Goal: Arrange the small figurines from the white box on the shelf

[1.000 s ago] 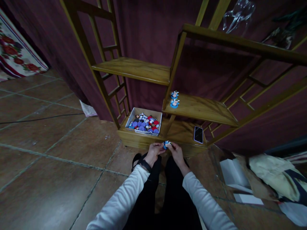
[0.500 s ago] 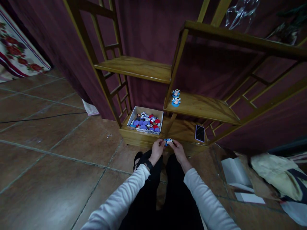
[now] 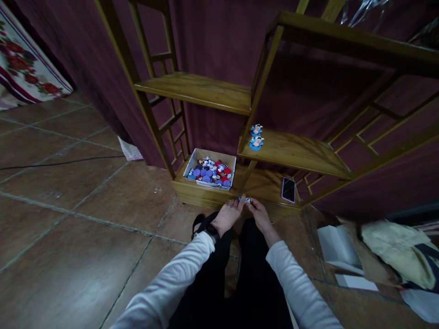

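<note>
Between my two hands is a small blue-and-white figurine (image 3: 246,199), mostly covered by fingers. My left hand (image 3: 229,215) is closed on its left side, thumb on top. From the other side my right hand (image 3: 259,214) pinches it. Just beyond my hands a cardboard box (image 3: 192,161) sits on the cabinet's low ledge, filled with figurines and purple and red discs (image 3: 206,178). Two similar figurines on blue bases, one behind (image 3: 256,130) and one in front (image 3: 256,142), stand at the left end of the right-hand shelf.
A phone (image 3: 288,189) lies on the low ledge at right. The wooden shelf (image 3: 298,153) and a higher left shelf (image 3: 199,90) jut forward. White box pieces (image 3: 338,246) and a cream cloth bag (image 3: 394,249) lie on the floor to the right.
My left hand has moved forward and turned over the figurine, its thumb now on top, hiding more of it. The view has shifted slightly; the box and shelf figurines keep their places.
</note>
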### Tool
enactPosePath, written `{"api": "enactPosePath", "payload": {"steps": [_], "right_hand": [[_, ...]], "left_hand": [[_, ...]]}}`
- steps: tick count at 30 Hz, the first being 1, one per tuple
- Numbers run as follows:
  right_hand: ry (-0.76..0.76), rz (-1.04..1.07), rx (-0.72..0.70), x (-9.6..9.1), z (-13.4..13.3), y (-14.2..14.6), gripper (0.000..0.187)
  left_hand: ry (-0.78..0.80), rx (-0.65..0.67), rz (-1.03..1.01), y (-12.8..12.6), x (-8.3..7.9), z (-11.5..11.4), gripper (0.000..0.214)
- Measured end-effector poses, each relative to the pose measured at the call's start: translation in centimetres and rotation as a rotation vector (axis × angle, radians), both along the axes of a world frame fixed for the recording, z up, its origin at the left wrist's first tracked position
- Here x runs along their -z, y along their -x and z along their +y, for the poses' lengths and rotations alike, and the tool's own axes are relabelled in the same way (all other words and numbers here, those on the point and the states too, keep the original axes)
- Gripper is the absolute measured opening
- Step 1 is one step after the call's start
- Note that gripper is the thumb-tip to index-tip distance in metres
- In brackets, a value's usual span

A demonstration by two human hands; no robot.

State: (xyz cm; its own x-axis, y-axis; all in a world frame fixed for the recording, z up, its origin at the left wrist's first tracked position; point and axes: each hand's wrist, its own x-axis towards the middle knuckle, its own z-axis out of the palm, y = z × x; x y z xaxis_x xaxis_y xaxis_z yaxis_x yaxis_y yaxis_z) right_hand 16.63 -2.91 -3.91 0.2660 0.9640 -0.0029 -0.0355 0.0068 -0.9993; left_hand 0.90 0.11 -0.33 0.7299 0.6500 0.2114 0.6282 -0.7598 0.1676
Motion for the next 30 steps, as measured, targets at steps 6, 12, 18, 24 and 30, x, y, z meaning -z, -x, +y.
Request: {"api": "enactPosePath", "payload": {"steps": [6, 12, 18, 24, 30], "right_hand": [[0.013, -0.049, 0.004, 0.2, 0.0, -0.1, 0.033], [-0.003, -0.125, -0.023, -0.1, 0.0, 0.0, 0.032], [-0.019, -0.255, 0.011, 0.0, 0.1, 0.5, 0.029], [-0.025, -0.351, 0.036, 0.2, 0.3, 0.9, 0.029], [-0.016, -0.365, 0.062, -0.5, -0.1, 1.3, 0.027]], "left_hand": [[-0.031, -0.001, -0.004, -0.3, 0.4, 0.1, 0.053], [0.022, -0.013, -0.034, -0.3, 0.5, -0.1, 0.049], [0.347, -0.149, -0.234, 0.1, 0.5, 0.4, 0.043], [0.728, -0.241, -0.672, -0.2, 1.5, 1.9, 0.048], [1.159, -0.135, -0.948, -0.2, 2.4, 2.8, 0.040]]}}
